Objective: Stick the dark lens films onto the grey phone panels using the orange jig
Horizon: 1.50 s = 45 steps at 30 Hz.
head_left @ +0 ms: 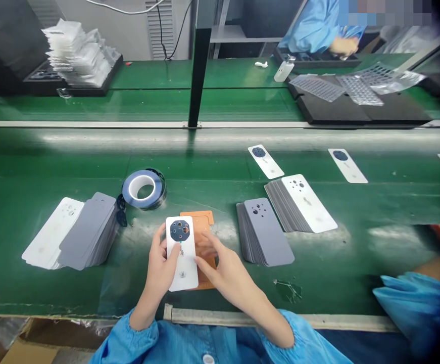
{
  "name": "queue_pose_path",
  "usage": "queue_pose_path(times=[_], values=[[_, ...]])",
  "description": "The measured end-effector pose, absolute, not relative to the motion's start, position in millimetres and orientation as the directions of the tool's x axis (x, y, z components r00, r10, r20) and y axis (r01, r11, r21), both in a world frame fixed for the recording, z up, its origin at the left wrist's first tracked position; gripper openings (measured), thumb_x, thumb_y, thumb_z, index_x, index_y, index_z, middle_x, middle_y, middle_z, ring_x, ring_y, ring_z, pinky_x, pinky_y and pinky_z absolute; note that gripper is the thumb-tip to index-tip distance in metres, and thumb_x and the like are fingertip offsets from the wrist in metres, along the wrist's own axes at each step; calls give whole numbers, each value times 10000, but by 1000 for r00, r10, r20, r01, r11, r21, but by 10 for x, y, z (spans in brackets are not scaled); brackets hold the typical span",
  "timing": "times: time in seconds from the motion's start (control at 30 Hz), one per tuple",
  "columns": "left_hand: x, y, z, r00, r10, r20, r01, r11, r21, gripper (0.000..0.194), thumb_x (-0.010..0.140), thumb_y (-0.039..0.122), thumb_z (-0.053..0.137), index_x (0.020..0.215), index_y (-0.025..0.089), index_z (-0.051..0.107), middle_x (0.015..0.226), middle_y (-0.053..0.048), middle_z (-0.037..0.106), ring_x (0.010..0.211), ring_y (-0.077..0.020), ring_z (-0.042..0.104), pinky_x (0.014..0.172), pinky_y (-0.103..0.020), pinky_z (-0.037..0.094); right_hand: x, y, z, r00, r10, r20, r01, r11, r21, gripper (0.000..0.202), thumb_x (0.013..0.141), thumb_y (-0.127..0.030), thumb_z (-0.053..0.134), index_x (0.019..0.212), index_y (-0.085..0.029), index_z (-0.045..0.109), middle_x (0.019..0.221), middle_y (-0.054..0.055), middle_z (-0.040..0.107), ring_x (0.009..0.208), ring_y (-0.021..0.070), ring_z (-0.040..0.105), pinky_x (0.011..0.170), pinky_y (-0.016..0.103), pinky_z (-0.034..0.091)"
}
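A white phone back panel [189, 260] with a dark round camera patch at its top is gripped by my left hand [161, 265], whose thumb lies on its face. My right hand [228, 265] is at the panel's right side. Its thumb tip is at the edge, and its other fingers are spread and slightly blurred. Beneath the panel lies an orange plate [205, 220], partly covered by the panel and my hands. Just beyond my left hand sits a blue tape roll [129, 190] with dark camera-shaped stickers [120, 210] hanging from its left side.
Grey panels [87, 232] and white panels [53, 232] lie fanned at left. More grey panels [269, 237] and a white-topped stack [310, 207] stand right. Patched panels [265, 162] lie farther back. A co-worker's sleeve [412, 298] is at right; another person's hand [344, 46] is across the bench.
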State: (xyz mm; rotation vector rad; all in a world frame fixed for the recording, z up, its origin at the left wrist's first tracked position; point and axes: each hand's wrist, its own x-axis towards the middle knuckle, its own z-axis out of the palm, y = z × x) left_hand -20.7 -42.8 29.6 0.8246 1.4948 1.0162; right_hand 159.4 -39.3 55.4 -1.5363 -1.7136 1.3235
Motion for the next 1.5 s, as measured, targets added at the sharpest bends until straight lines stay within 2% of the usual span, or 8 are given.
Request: queue_pose_path(times=[0.17,0.3,0.47,0.63,0.73,0.9,1.2,1.5], values=[[-307,-398,342,-183,951,-248,-60,241,969,667,918,437,649,1482,224,364,1130,-116,734,966,-259,733,805,-383,602,1648,24,554,-328,916,-231,274,-142,-951,442,894,-206,615,1335,-226,597,890,20,739,775,169,703,742,327,584],[-636,-455,295,-467,872,149,441,84,894,501,928,371,648,1395,248,514,1434,-139,569,1384,-310,504,1163,-516,403,1915,969,591,-183,975,-126,457,-30,-889,404,860,-156,617,1262,-159,654,926,59,762,792,170,714,767,313,574],[-895,-685,136,-457,808,372,763,141,631,488,919,324,644,1382,219,530,1611,-179,366,1539,-408,251,1225,-669,209,2139,2211,533,40,986,-159,735,-137,-665,459,836,-76,580,1288,-64,656,947,114,791,825,183,727,808,288,555],[-901,-833,95,-560,780,278,728,303,615,589,908,398,640,1447,219,483,1612,-192,381,1446,-435,408,1118,-628,407,2086,2577,438,106,981,-165,835,-178,-520,452,815,-58,583,1254,-18,680,993,167,791,977,228,725,897,287,512],[-967,-796,102,-633,774,28,582,451,676,722,892,509,631,1518,226,409,1437,-193,576,1058,-357,686,767,-465,594,2068,2550,447,127,977,-172,882,-190,-432,417,805,-115,645,1211,-49,712,1112,199,766,1082,278,703,928,319,498],[-1121,-612,85,-487,829,-274,247,432,868,764,884,527,628,1526,182,399,1246,-158,712,592,-170,638,597,-335,553,1963,2305,614,49,980,-193,921,-119,-371,378,842,-245,687,1194,-116,736,1155,173,756,1093,306,701,933,372,506],[-1046,-351,290,-110,947,-301,-57,297,953,484,863,483,680,1211,146,672,1215,-161,742,941,-249,745,889,-378,570,1000,804,786,-584,811,-29,579,391,-716,235,955,-221,587,1093,-220,776,1066,60,788,938,218,739,833,338,576],[-1054,-484,256,-102,962,-254,3,255,967,334,923,381,653,1175,163,676,1118,-112,770,980,-250,743,916,-368,553,508,586,611,-580,808,102,420,404,-813,162,937,-164,655,1012,-225,785,1009,40,727,871,169,698,790,290,553]])
